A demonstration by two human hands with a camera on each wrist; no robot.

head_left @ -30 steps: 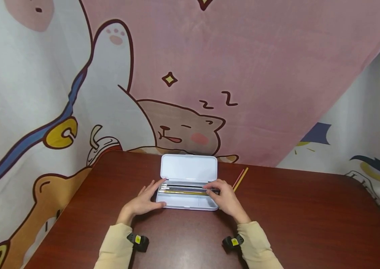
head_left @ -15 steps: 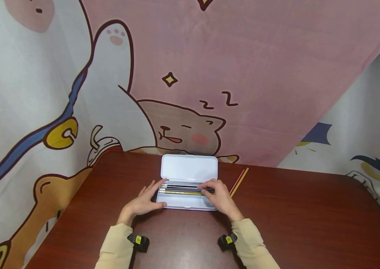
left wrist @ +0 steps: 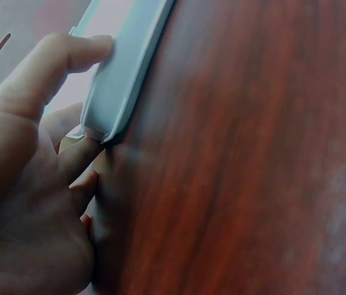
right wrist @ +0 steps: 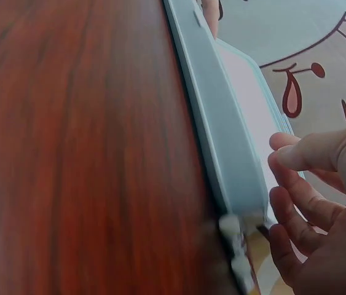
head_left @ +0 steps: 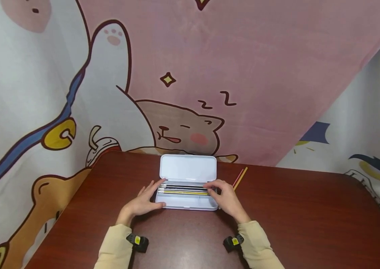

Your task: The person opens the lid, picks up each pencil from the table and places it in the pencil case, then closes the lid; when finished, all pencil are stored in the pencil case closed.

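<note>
An opened white pencil case (head_left: 178, 202) lies on the table with its lid (head_left: 188, 167) raised at the back. Several pencils (head_left: 184, 189), dark, white and yellow, lie side by side in it with their eraser ends to the left. My left hand (head_left: 141, 202) holds the case's left end, thumb at the front rim and forefinger at the back corner; in the left wrist view the thumb (left wrist: 93, 50) lies over the rim. My right hand (head_left: 227, 197) is over the case's right end, bent fingertips at the pencils. No pencil shows between thumb and fingers (right wrist: 292, 184) in the right wrist view.
A red pencil (head_left: 238, 179) and a yellow pencil (head_left: 241, 177) lie on the brown table (head_left: 294, 213) just right of the case, partly behind the right hand. A printed cartoon cloth (head_left: 260, 74) hangs along the table's back edge and at the sides.
My right hand slid left over the pencils, then came back right to the case's end. The yellow pencil in the case shows further to the right. The left hand has stayed in place.
</note>
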